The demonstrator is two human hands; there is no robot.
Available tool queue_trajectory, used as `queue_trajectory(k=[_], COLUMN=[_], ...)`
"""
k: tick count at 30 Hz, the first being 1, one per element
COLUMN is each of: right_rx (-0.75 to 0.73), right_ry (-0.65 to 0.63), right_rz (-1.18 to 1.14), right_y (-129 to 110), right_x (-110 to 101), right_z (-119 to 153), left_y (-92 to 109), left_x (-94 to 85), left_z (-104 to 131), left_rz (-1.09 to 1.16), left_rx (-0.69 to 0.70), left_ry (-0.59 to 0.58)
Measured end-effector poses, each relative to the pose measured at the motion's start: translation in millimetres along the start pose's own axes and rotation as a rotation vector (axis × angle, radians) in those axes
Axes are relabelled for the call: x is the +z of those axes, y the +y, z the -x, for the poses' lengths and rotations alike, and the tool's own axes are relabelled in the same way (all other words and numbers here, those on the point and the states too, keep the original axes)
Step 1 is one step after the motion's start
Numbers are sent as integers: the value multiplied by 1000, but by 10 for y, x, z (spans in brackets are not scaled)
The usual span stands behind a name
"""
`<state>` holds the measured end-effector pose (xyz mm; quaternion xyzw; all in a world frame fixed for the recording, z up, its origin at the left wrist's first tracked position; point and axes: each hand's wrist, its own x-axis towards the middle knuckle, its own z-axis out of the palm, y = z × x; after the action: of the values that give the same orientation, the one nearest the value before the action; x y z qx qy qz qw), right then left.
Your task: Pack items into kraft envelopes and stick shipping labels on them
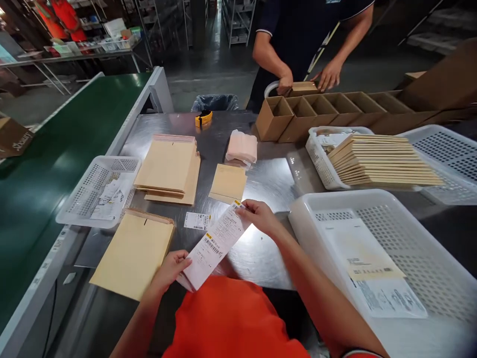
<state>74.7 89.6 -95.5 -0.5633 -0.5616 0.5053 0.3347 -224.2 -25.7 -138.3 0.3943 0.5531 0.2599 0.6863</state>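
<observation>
White printed paper (pixel 222 237) slants above the steel worktop (pixel 266 261), left hand (pixel 172 270) and right hand (pixel 260 218) pinching opposite ends. Gripping only edges, without creasing, should keep the print readable. A loose label (pixel 197 221) lies just beyond.

The label strip (pixel 216 244) is printed too small to read.

The left hand (pixel 172 268) and right hand (pixel 260 217) are holding a long white printed paper label strip (pixel 219 237) above a shiny grey metal table (pixel 266 261)
</observation>
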Motion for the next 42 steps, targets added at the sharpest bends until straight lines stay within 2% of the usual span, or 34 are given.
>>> queue_trajectory(k=[5, 8, 12, 15, 17, 19, 22, 24, 26, 28, 30, 31, 33, 35, 37, 39, 42], right_rx=[48, 48, 64, 51, 56, 92, 129, 128, 129, 137, 154, 167, 124, -20, -119, -92, -47], right_ry=[46, 61, 14, 196, 259, 142, -89, -158, -216, -293, -392, -441, -571, -709, -748, -631, -290], right_rz=[-105, -113, -110, -213, -319, -398, -449, -466, -480, -483, -468, -458, -422, -347, -266, -226, -202], right_y=[57, 62, 33, -44, -153, -317, -633, -849, -1041, -1180, -1239, -1230, -1131, -943, -719, -532, -407], right_x=[53, 83, 150, 354, 669, 1167, 2152, 2816, 3378, 3778, 3979, 3995, 3858, 3528, 3085, 2620, 1999], right_z=[-73, -138, -254, -454, -663, -902, -1248, -1449, -1590, -1614, -1479, -1352, -1015, -630, -276, 1, 273], left_y=[-87, -197, -363, -455, -502, -549, -654, -762, -884, -983, -1015, -995, -874, -649, -351, -32, 349], left_x=[-54, -100, -232, -446, -616, -758, -856, -849, -813, -777, -756, -753, -768, -799, -824, -801, -593], left_z=[22, 62, 223, 423, 571, 697, 787, 781, 756, 746, 763, 778, 799, 777, 689, 534, 218], left_rz=[-39, -32, 7, 79, 121, 110, 49, 50, 71, 113, 184, 221, 273, 289, 251, 168, 136], left_rx=[-33, -22, -19, -38, -55, -49, -16, -4, 1, -12, -42, -54, -52, -13, 42, 103, 182], left_ry=[52, 122, 267, 491, 673, 793, 878, 916, 963, 998, 1012, 1013, 1029, 1047, 1006, 884, 562])
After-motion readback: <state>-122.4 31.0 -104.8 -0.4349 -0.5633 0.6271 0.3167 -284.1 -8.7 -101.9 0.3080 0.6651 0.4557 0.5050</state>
